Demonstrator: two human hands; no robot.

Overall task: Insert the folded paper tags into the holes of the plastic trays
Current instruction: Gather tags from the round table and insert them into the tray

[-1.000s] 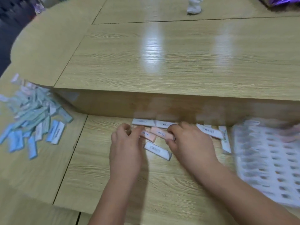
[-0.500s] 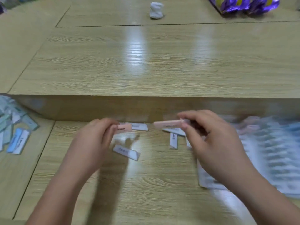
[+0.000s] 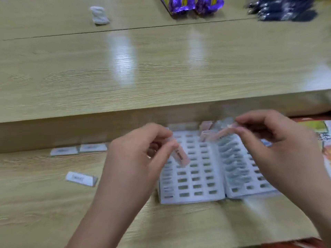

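Note:
Two white plastic trays with rows of holes lie side by side on the lower desk: a left tray (image 3: 192, 178) and a right tray (image 3: 250, 187). My left hand (image 3: 139, 158) pinches a pink folded tag (image 3: 180, 157) over the left tray. My right hand (image 3: 275, 149) pinches another pink tag (image 3: 224, 134) above the trays' far edge. A few pink tags (image 3: 206, 127) stand in the far holes, and pale blue tags (image 3: 231, 158) fill a column of the right tray.
Loose white folded tags lie left of the trays, two by the step (image 3: 78, 149) and one nearer (image 3: 81, 179). On the raised tabletop behind sit a white wad (image 3: 99, 15), purple packets (image 3: 191, 4) and dark items (image 3: 284, 9). Colourful paper (image 3: 320, 133) lies far right.
Both hands lifted a pink tag each from the desk and carried them right, over the trays. The view swung right, so the blue tag pile left the frame.

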